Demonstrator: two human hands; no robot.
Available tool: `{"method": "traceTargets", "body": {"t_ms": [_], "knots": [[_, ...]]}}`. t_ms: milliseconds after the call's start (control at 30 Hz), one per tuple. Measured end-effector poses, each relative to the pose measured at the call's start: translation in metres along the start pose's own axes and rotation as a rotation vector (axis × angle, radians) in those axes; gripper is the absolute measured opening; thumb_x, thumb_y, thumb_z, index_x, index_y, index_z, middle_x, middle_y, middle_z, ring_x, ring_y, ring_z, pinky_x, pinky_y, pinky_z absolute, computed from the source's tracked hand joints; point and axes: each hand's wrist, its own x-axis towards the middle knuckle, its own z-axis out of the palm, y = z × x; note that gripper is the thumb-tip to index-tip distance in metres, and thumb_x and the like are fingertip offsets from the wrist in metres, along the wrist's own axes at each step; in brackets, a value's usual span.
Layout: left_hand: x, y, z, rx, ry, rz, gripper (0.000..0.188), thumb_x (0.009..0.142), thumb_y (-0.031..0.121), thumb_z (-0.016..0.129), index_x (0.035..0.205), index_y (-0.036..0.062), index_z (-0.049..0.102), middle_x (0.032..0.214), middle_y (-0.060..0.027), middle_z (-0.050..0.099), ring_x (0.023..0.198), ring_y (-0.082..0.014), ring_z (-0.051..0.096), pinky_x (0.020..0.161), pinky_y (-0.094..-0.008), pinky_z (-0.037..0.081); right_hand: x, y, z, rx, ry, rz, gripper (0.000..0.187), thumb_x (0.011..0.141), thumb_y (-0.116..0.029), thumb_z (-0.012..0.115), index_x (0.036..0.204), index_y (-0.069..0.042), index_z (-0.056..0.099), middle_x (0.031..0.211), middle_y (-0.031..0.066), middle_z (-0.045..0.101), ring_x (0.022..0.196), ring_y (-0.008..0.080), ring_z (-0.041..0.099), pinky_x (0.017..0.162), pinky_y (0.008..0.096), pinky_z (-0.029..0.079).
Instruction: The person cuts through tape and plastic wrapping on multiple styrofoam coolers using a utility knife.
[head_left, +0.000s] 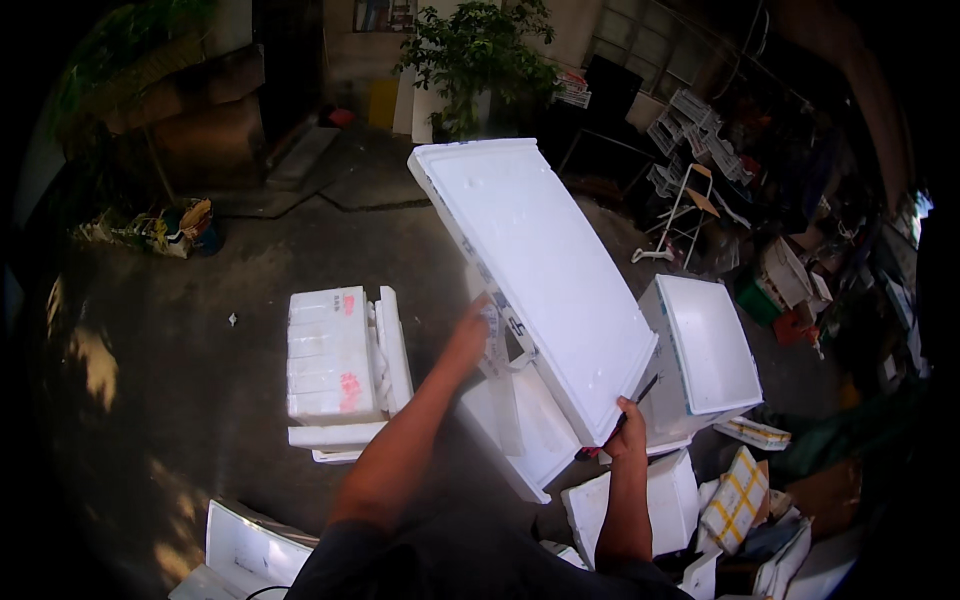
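Box [335, 365], left: bore pink marks and dark print, too small to read. Left hand [470, 336]: was blurred at the lid's [545, 270] left edge, by a clear strip [496, 345]; finger grip could not be told. Lid: was raised between both hands; side print was unclear. Right hand [627, 434]: closed round a partly hidden knife [648, 388], thumb at the lid's near corner.

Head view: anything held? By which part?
Right hand: white foam lid by its near edge, plus a slim dark tool, held part hidden. Left hand: at a clear strip by the lid's left edge; grip unclear.
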Motion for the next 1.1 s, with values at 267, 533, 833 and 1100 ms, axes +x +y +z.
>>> {"method": "traceTargets", "body": {"t_ms": [267,533,833,1100], "knots": [[-0.001,0.015,-0.021,-0.498,-0.147,-0.202,0.027,0.090,0.019,0.049,0.105,-0.0014,0.057,0.095,-0.0126,0.062,0.082,-0.0247,0.061,0.061,-0.0324,0.051,-0.014,-0.006,-0.060,-0.057,-0.002,-0.004,0.065,0.073,-0.019,0.058,0.131,0.004,0.040,0.122,0.0214,0.054,0.111,0.0382,0.055,0.096,0.0513,0.044],[-0.021,0.058,0.001,-0.677,0.312,-0.407,0.024,0.095,0.019,0.037,0.101,0.0037,0.056,0.069,-0.0074,0.053,0.051,-0.0166,0.048,0.045,-0.0300,0.040,-0.036,0.010,-0.012,-0.070,0.156,0.047,0.058,0.077,-0.012,0.053,0.130,0.006,0.039,0.121,0.0217,0.053,0.110,0.0364,0.056,0.094,0.0483,0.046],[-0.014,0.028,-0.015,-0.828,0.330,-0.400,0.022,0.090,0.013,0.034,0.101,0.0035,0.051,0.080,-0.0115,0.052,0.058,-0.0193,0.048,0.053,-0.0420,0.044,-0.032,0.032,-0.020,0.033,0.209,0.350,0.049,0.080,-0.014,0.059,0.123,0.005,0.047,0.114,0.0180,0.058,0.104,0.0336,0.059,0.091,0.0457,0.048],[-0.031,0.028,-0.025,-0.244,-0.106,-0.369,0.040,0.082,-0.003,0.045,0.122,-0.0004,0.046,0.098,-0.0184,0.062,0.098,-0.0283,0.060,0.086,-0.0330,0.048,-0.022,0.072,-0.040,0.237,0.173,0.429,0.048,0.081,-0.017,0.059,0.126,-0.001,0.048,0.119,0.0142,0.058,0.108,0.0332,0.057,0.095,0.0495,0.045]]}}
